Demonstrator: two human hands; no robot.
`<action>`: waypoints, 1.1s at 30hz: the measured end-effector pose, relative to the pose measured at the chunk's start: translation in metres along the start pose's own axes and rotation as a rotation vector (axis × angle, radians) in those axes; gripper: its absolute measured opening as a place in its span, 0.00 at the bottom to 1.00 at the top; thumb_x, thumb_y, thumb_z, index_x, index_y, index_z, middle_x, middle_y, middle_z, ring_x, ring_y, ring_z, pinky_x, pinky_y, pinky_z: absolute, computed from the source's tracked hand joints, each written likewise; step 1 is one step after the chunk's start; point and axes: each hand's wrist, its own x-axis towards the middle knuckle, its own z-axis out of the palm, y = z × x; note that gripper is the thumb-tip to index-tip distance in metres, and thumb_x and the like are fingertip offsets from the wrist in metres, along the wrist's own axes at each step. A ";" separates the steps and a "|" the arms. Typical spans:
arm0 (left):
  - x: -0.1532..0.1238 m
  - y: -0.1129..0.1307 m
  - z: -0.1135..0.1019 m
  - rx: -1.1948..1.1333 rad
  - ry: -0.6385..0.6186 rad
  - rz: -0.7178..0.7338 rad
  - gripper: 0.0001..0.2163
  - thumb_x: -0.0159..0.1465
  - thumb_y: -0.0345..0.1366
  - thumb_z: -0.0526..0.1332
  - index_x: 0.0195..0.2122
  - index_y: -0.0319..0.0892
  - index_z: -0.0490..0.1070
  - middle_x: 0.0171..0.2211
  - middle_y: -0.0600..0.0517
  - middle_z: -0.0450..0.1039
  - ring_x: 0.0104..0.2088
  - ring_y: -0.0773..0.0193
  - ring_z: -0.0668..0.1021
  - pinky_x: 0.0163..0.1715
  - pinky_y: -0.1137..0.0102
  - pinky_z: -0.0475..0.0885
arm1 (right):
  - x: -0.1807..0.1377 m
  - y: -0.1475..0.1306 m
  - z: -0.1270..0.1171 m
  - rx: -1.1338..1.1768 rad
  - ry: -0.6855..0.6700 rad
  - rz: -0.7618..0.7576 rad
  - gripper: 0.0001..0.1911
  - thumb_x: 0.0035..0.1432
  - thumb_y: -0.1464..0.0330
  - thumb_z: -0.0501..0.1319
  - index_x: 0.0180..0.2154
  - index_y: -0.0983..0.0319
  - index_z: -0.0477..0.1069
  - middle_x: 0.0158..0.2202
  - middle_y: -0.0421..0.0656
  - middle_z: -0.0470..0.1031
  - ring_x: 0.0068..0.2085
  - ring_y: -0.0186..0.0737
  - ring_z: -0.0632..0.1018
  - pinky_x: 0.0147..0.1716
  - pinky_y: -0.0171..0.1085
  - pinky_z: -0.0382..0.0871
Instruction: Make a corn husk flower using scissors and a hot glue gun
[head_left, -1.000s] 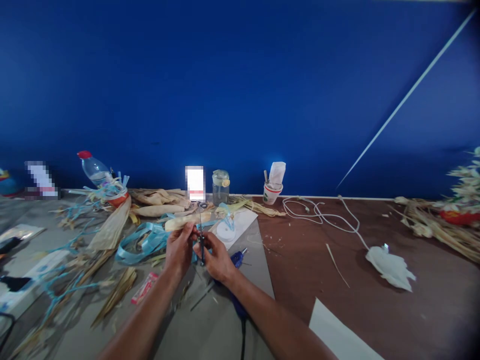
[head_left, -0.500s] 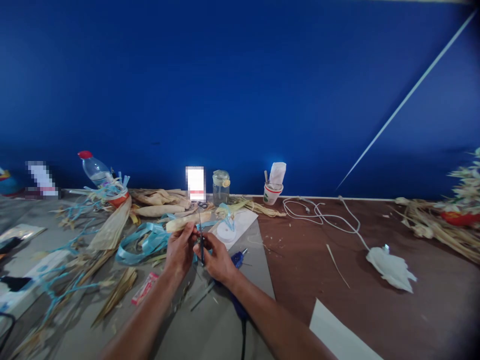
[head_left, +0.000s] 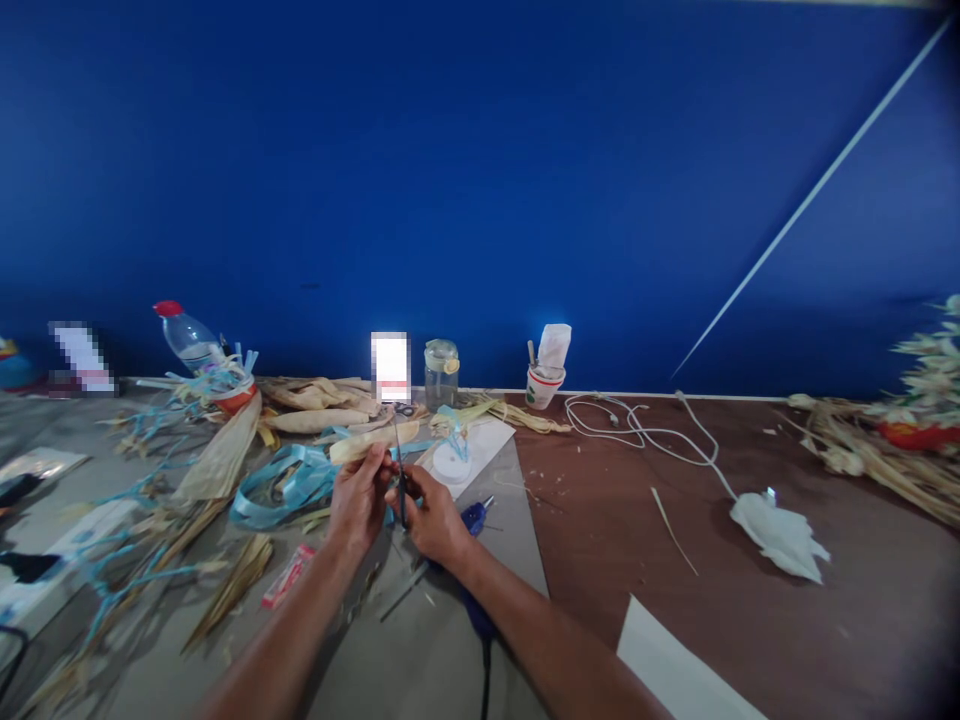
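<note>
My left hand (head_left: pixel 358 505) and my right hand (head_left: pixel 433 520) meet above the grey mat (head_left: pixel 420 650), fingers pinched together. Between them stands a thin dark stick (head_left: pixel 400 470), nearly upright, with a bit of light blue ribbon at the fingers. My right hand grips the stick low down; my left hand pinches it from the left. A pale corn husk (head_left: pixel 371 442) lies just behind the hands. Under my right wrist lies a blue glue gun (head_left: pixel 474 517), its cord running toward me.
Blue ribbon loops (head_left: pixel 281 483), dried husks and blue stems litter the left. At the back stand a plastic bottle (head_left: pixel 187 339), a glass jar (head_left: pixel 441 373) and a paper cup (head_left: pixel 544 380). A white cable (head_left: pixel 645 432) and crumpled tissue (head_left: pixel 780 537) lie on the brown tabletop at right.
Hardly anything: both hands stay pinched on the stick, which tilts very slightly; the view has shifted a touch.
</note>
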 end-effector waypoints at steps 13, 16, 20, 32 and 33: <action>0.000 0.002 0.001 0.024 -0.011 0.013 0.18 0.40 0.40 0.76 0.21 0.36 0.69 0.18 0.58 0.66 0.17 0.76 0.67 0.13 0.81 0.59 | -0.001 -0.003 -0.002 -0.062 -0.004 0.018 0.15 0.56 0.67 0.57 0.45 0.62 0.72 0.32 0.42 0.76 0.32 0.38 0.74 0.35 0.34 0.70; 0.000 0.002 0.001 0.031 0.000 0.030 0.18 0.39 0.40 0.76 0.20 0.36 0.69 0.17 0.58 0.66 0.17 0.76 0.67 0.14 0.80 0.61 | 0.000 -0.006 -0.001 -0.048 -0.001 0.037 0.14 0.56 0.66 0.56 0.43 0.61 0.73 0.30 0.41 0.74 0.31 0.38 0.73 0.34 0.35 0.69; 0.002 0.002 0.001 0.038 0.001 0.042 0.17 0.40 0.40 0.75 0.21 0.37 0.69 0.17 0.58 0.66 0.17 0.75 0.67 0.15 0.79 0.61 | 0.000 -0.005 -0.002 -0.065 0.007 0.053 0.13 0.56 0.64 0.57 0.41 0.61 0.74 0.29 0.40 0.73 0.29 0.37 0.71 0.32 0.35 0.68; 0.008 0.000 -0.006 0.036 -0.003 0.077 0.17 0.41 0.40 0.75 0.19 0.37 0.69 0.16 0.58 0.66 0.17 0.76 0.66 0.22 0.77 0.67 | 0.002 -0.001 -0.002 -0.081 -0.009 0.082 0.12 0.53 0.67 0.56 0.38 0.62 0.74 0.27 0.40 0.71 0.27 0.36 0.68 0.29 0.34 0.65; 0.009 -0.001 -0.007 0.037 -0.001 0.082 0.16 0.42 0.40 0.75 0.20 0.37 0.69 0.16 0.58 0.66 0.17 0.76 0.66 0.22 0.77 0.68 | 0.002 -0.001 -0.002 -0.080 -0.008 0.083 0.12 0.52 0.67 0.56 0.37 0.62 0.74 0.27 0.40 0.71 0.27 0.36 0.68 0.29 0.33 0.65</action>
